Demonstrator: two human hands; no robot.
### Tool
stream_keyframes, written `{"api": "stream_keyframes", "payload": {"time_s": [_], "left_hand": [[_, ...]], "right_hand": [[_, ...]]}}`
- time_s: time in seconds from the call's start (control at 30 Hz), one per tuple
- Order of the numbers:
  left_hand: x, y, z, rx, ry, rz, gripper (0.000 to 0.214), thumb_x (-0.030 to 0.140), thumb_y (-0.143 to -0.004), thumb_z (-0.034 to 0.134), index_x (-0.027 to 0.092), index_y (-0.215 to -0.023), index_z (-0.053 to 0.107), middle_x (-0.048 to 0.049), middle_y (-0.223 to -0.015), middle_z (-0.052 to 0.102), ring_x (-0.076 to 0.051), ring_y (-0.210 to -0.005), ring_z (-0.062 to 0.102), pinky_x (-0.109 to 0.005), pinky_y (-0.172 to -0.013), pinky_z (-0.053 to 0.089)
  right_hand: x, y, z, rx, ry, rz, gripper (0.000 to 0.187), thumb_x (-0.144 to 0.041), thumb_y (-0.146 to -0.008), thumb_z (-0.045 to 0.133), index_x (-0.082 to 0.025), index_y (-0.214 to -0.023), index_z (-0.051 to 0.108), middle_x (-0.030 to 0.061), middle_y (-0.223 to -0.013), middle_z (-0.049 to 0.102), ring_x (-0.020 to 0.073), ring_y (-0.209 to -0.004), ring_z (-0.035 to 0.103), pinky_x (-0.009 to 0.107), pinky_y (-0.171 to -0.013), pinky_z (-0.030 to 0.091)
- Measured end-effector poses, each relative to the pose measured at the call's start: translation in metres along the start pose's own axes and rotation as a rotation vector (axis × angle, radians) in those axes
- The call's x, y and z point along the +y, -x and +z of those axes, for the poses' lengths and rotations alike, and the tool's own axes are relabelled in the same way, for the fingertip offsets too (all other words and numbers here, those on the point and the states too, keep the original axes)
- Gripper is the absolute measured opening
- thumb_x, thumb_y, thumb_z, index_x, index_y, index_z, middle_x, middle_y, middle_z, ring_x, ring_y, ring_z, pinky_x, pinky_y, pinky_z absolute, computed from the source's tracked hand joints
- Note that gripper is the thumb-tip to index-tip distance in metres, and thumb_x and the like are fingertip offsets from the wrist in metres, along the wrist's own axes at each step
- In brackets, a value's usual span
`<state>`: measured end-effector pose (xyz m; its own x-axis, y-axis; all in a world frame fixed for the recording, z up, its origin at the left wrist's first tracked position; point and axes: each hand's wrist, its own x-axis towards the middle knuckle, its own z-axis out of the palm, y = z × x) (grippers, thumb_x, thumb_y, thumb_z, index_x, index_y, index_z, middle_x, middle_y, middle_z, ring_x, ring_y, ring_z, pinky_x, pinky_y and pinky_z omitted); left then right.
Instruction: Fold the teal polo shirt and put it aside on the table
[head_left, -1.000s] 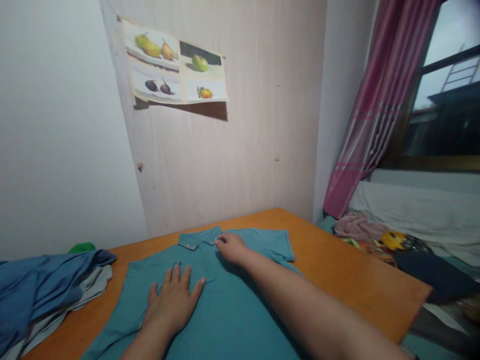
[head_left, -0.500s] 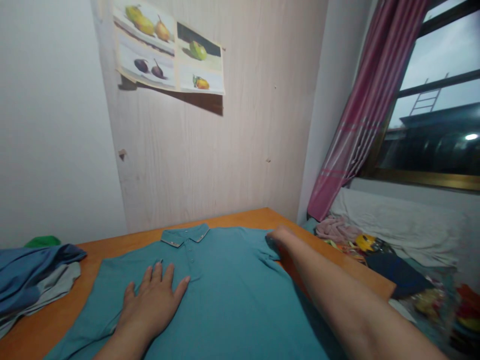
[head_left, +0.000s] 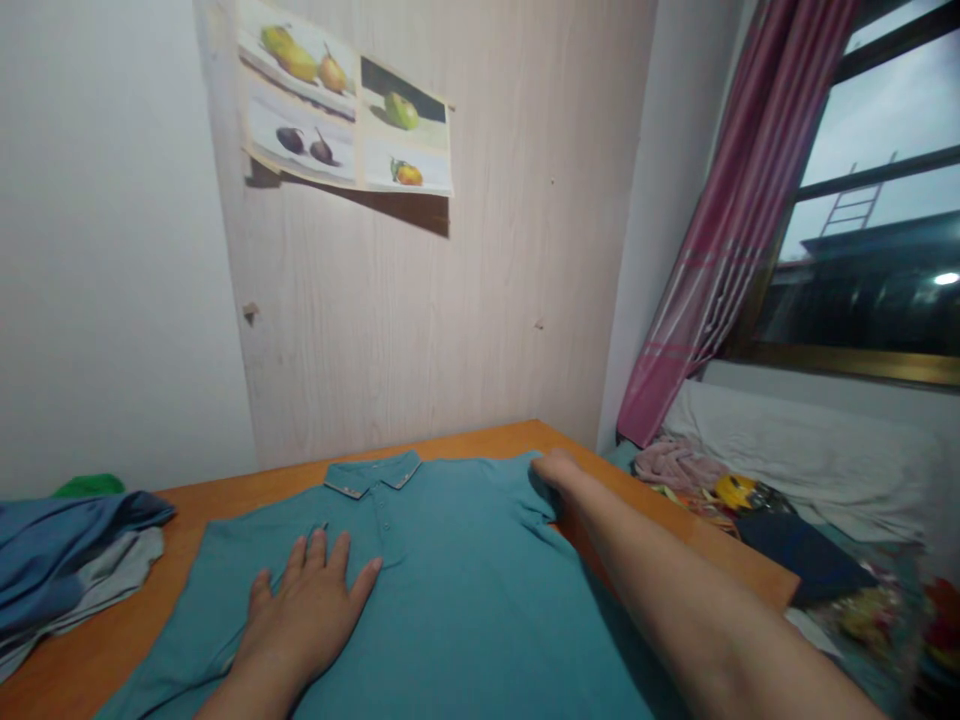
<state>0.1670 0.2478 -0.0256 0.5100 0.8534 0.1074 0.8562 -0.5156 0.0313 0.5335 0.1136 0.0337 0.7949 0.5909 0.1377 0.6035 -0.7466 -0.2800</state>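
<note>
A teal polo shirt (head_left: 450, 590) lies spread out, front up, on an orange wooden table (head_left: 697, 545), collar towards the wall. My left hand (head_left: 304, 615) rests flat on the shirt's chest, fingers stretched out and slightly apart. My right hand (head_left: 555, 470) reaches across to the shirt's far right sleeve, where its fingers are curled on the sleeve's edge. The fingertips are partly hidden by the hand itself.
A heap of blue and grey clothes (head_left: 67, 570) lies at the table's left end, with something green (head_left: 90, 486) behind it. A fruit poster (head_left: 349, 115) hangs on the wall. To the right stand a bed (head_left: 810, 450) with scattered items, a pink curtain (head_left: 742, 200) and a window (head_left: 877, 250).
My right hand has left the collar and moved right to the shirt's sleeve. My left hand has stayed flat on the chest. The view has shifted slightly right.
</note>
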Motion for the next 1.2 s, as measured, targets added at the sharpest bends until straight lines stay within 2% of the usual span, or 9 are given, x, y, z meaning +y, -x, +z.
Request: {"api": "stream_keyframes", "payload": {"time_s": [0.13, 0.33, 0.47, 0.6, 0.7, 0.87, 1.0, 1.1, 1.2], "left_hand": [[0.001, 0.000, -0.001, 0.003, -0.004, 0.003, 0.080, 0.066, -0.090, 0.028, 0.019, -0.154, 0.038, -0.0151, -0.164, 0.025, -0.037, -0.152, 0.019, -0.065, -0.115, 0.019], [0.000, -0.002, 0.004, 0.022, 0.019, 0.007, 0.082, 0.068, -0.090, 0.026, 0.018, -0.154, 0.039, -0.0162, -0.164, 0.026, -0.038, -0.152, 0.019, -0.065, -0.115, 0.019], [-0.001, -0.002, 0.007, 0.041, 0.034, 0.007, 0.083, 0.069, -0.090, 0.026, 0.019, -0.153, 0.040, -0.0163, -0.164, 0.026, -0.038, -0.152, 0.020, -0.066, -0.115, 0.018], [-0.002, -0.002, 0.008, 0.057, 0.041, 0.011, 0.083, 0.069, -0.090, 0.027, 0.018, -0.153, 0.041, -0.0166, -0.164, 0.027, -0.039, -0.151, 0.022, -0.066, -0.115, 0.018], [-0.001, -0.002, 0.008, 0.046, 0.042, 0.014, 0.083, 0.069, -0.090, 0.026, 0.018, -0.153, 0.041, -0.0171, -0.163, 0.027, -0.039, -0.151, 0.021, -0.067, -0.114, 0.018], [0.001, 0.000, 0.006, 0.053, 0.069, 0.018, 0.083, 0.069, -0.090, 0.029, 0.017, -0.153, 0.042, -0.0185, -0.163, 0.027, -0.039, -0.151, 0.021, -0.068, -0.114, 0.018], [0.002, 0.002, 0.003, 0.043, 0.062, 0.009, 0.083, 0.069, -0.090, 0.028, 0.017, -0.153, 0.040, -0.0181, -0.163, 0.027, -0.039, -0.152, 0.020, -0.067, -0.115, 0.017], [0.003, 0.003, -0.001, 0.022, 0.044, 0.005, 0.083, 0.069, -0.090, 0.025, 0.017, -0.154, 0.039, -0.0170, -0.164, 0.025, -0.038, -0.152, 0.019, -0.066, -0.115, 0.017], [0.003, 0.004, -0.003, 0.003, 0.037, 0.003, 0.084, 0.069, -0.091, 0.024, 0.018, -0.155, 0.037, -0.0163, -0.164, 0.024, -0.037, -0.153, 0.018, -0.066, -0.116, 0.017]], "right_hand": [[-0.016, -0.002, -0.015, 0.025, -0.004, 0.009, 0.029, -0.029, -0.093, 0.055, -0.013, -0.114, 0.066, 0.0188, -0.113, 0.069, 0.0269, -0.099, 0.068, 0.033, -0.074, 0.051], [-0.057, 0.019, -0.026, 0.093, 0.012, -0.126, 0.029, -0.024, -0.087, 0.058, -0.017, -0.115, 0.064, 0.0180, -0.115, 0.070, 0.0301, -0.106, 0.065, 0.035, -0.080, 0.047], [-0.083, 0.033, -0.028, 0.077, -0.008, -0.274, 0.026, -0.036, -0.088, 0.063, -0.022, -0.110, 0.066, 0.0119, -0.108, 0.073, 0.0263, -0.100, 0.066, 0.031, -0.078, 0.046], [-0.092, 0.032, -0.030, 0.057, -0.053, -0.328, 0.032, -0.048, -0.091, 0.060, -0.020, -0.106, 0.068, 0.0100, -0.099, 0.074, 0.0228, -0.090, 0.066, 0.028, -0.072, 0.044], [-0.087, 0.024, -0.027, 0.063, -0.056, -0.291, 0.032, -0.043, -0.095, 0.054, -0.016, -0.102, 0.070, 0.0137, -0.101, 0.074, 0.0236, -0.090, 0.067, 0.028, -0.072, 0.045], [-0.077, 0.014, -0.013, 0.038, -0.041, -0.275, 0.031, -0.026, -0.095, 0.046, -0.013, -0.100, 0.073, 0.0174, -0.106, 0.074, 0.0268, -0.098, 0.068, 0.031, -0.078, 0.047], [-0.080, 0.018, 0.009, -0.007, -0.043, -0.337, 0.040, -0.023, -0.098, 0.037, -0.013, -0.120, 0.069, 0.0172, -0.125, 0.069, 0.0264, -0.117, 0.063, 0.032, -0.094, 0.046], [-0.081, 0.032, 0.033, -0.078, -0.036, -0.413, 0.049, -0.031, -0.101, 0.035, -0.013, -0.143, 0.053, 0.0153, -0.147, 0.054, 0.0246, -0.137, 0.048, 0.033, -0.109, 0.037], [-0.075, 0.045, 0.055, -0.176, -0.008, -0.465, 0.061, -0.044, -0.102, 0.035, -0.010, -0.152, 0.040, 0.0158, -0.160, 0.034, 0.0265, -0.150, 0.028, 0.038, -0.119, 0.024]]}}
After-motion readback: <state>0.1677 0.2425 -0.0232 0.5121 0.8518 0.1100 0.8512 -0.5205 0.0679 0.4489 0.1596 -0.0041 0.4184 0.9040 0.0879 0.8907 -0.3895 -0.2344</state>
